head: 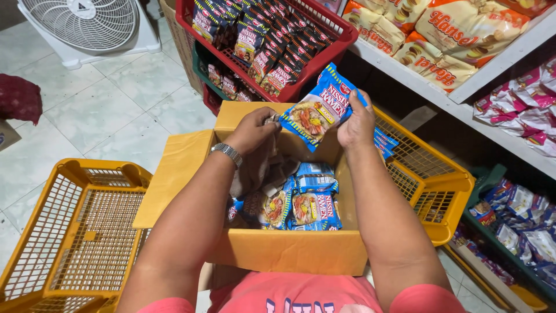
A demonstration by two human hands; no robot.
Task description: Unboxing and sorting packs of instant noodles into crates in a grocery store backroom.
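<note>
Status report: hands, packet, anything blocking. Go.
Left hand and right hand both grip blue noodle packet above cardboard box. More packets inside. Nothing blocking.

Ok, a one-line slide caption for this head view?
Both hands lift a blue instant-noodle packet above an open yellow cardboard box of similar packets.

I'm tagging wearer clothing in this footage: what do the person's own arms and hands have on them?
Both arms are bare below short pink sleeves. The left hand has a silver metal-link wristwatch at its wrist. The right hand shows no watch, glove or ring that I can make out.
</note>
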